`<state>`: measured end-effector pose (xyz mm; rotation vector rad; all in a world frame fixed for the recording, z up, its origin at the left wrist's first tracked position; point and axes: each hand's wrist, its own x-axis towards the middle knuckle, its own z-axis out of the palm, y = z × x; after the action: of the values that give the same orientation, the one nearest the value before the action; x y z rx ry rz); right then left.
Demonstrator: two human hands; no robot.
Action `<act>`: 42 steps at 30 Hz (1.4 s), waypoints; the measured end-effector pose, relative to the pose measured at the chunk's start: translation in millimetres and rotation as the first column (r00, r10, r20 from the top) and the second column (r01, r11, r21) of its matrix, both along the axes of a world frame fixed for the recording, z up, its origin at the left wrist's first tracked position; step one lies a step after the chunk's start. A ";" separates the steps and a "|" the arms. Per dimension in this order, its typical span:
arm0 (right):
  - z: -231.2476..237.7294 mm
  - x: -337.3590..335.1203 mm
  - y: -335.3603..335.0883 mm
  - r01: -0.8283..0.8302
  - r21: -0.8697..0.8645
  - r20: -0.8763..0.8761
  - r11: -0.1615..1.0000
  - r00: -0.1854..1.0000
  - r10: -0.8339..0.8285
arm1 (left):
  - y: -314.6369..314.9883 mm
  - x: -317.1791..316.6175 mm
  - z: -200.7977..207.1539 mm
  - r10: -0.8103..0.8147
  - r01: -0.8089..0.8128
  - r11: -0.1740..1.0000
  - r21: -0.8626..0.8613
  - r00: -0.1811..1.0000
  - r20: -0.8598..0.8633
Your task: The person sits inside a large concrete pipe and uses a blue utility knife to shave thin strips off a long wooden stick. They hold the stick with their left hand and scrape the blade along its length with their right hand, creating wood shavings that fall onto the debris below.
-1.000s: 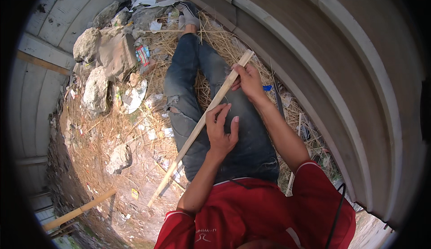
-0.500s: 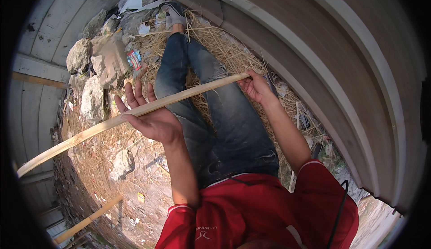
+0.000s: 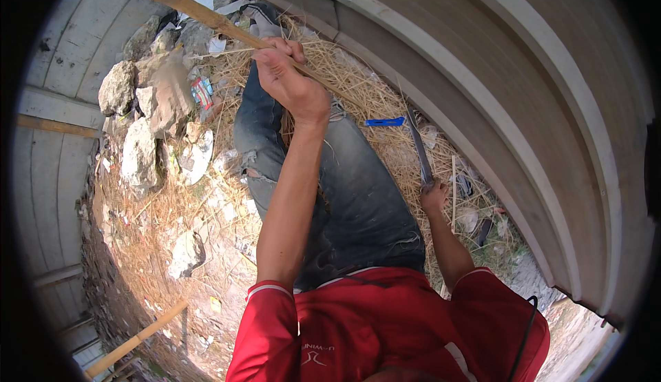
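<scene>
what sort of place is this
Probably a rough outdoor yard or work spot, though I can't tell which: a ribbed panel wall curves along the right, and loose straw, rocks and a discarded wrapper lie on the ground.

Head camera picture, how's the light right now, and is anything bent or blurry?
Head view: sun washes out the ground, with shadow along its left edge; head view again: the metal sheet's ridges bow toward the dark rim; also head view: the left hand and wooden strip look fairly clear, while the right hand at the dark blade seems slightly soft.
</scene>
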<state>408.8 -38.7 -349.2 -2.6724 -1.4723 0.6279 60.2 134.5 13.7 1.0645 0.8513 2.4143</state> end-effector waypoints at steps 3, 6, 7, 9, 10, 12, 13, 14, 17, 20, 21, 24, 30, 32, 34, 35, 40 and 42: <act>0.2 6.3 -12.8 -0.130 0.102 -0.015 0.986 0.991 0.132 | 16.0 12.2 -20.3 -0.009 -0.005 0.995 -0.098 0.990 -0.139; -13.3 19.4 -5.7 -0.166 0.136 -0.057 0.977 0.983 0.175 | 26.9 11.9 -45.0 -0.005 -0.092 0.962 -0.256 0.936 -0.353; -18.3 21.2 -2.4 -0.176 0.135 -0.046 0.975 0.982 0.183 | 26.2 10.4 -47.0 -0.056 -0.097 0.934 -0.345 0.911 -0.408; -23.2 34.4 2.8 -0.192 0.139 -0.105 0.972 0.973 0.207 | 31.7 4.4 -47.6 -0.110 -0.075 0.929 -0.363 0.880 -0.462; -19.3 40.8 3.9 -0.209 0.137 -0.178 0.968 0.957 0.231 | 30.1 -0.6 -46.9 -0.131 -0.074 0.922 -0.379 0.864 -0.487; -12.2 50.2 4.6 -0.246 0.158 -0.247 0.956 0.928 0.280 | 39.8 -9.5 -41.2 -0.125 -0.008 0.955 -0.296 0.895 -0.428; -6.3 53.6 3.6 -0.272 0.176 -0.243 0.946 0.919 0.310 | 44.9 -13.9 -34.1 -0.123 0.021 0.967 -0.253 0.910 -0.395; 5.7 51.9 5.5 -0.301 0.194 -0.243 0.934 0.907 0.343 | 49.5 -18.4 -25.0 -0.119 0.042 0.977 -0.210 0.922 -0.369; 70.7 36.7 10.0 -0.095 0.180 -0.280 0.979 0.949 0.144 | 57.8 -36.8 0.7 -0.094 0.057 0.991 -0.124 0.944 -0.316; 106.9 50.5 25.1 -0.254 0.038 -0.142 0.966 0.956 0.257 | 71.0 -44.0 12.8 -0.082 0.049 0.993 -0.111 0.944 -0.320; 124.6 49.9 34.3 -0.217 -0.048 -0.224 0.975 0.953 0.201 | 76.7 -48.0 11.4 -0.063 0.032 0.995 -0.100 0.942 -0.329; 123.8 60.2 34.5 -0.374 0.252 -0.006 0.892 0.922 0.388 | 80.1 -31.5 12.6 -0.070 0.029 0.992 -0.127 0.940 -0.334; 219.7 16.9 55.9 -0.212 0.243 -0.237 0.947 0.933 0.270 | 79.1 -12.2 2.1 -0.062 0.023 0.989 -0.143 0.960 -0.272; 261.5 -9.6 59.3 -0.118 0.309 -0.374 0.944 0.897 0.235 | 81.5 -9.9 -1.8 -0.032 0.006 0.993 -0.117 0.975 -0.218; 281.4 -33.5 62.6 -0.027 0.411 -0.478 0.911 0.844 0.241 | 93.8 -12.7 -8.6 0.057 -0.065 0.997 -0.042 0.985 -0.161; 285.0 -43.3 64.2 0.024 0.480 -0.514 0.877 0.818 0.259 | 97.0 -13.5 -10.1 0.121 -0.129 0.991 -0.042 0.981 -0.148; 329.4 -88.4 82.2 0.330 0.559 -0.769 0.760 0.549 0.328 | 92.3 -10.5 5.6 0.223 -0.226 0.974 -0.009 0.964 -0.148; 341.2 -98.7 86.7 0.389 0.537 -0.823 0.749 0.434 0.365 | 94.7 -6.7 22.6 0.185 -0.171 0.981 0.098 0.969 -0.165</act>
<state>310.1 47.9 -8.0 -1.2957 -0.9901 1.0427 53.5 229.2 36.2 1.2970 0.9476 2.5515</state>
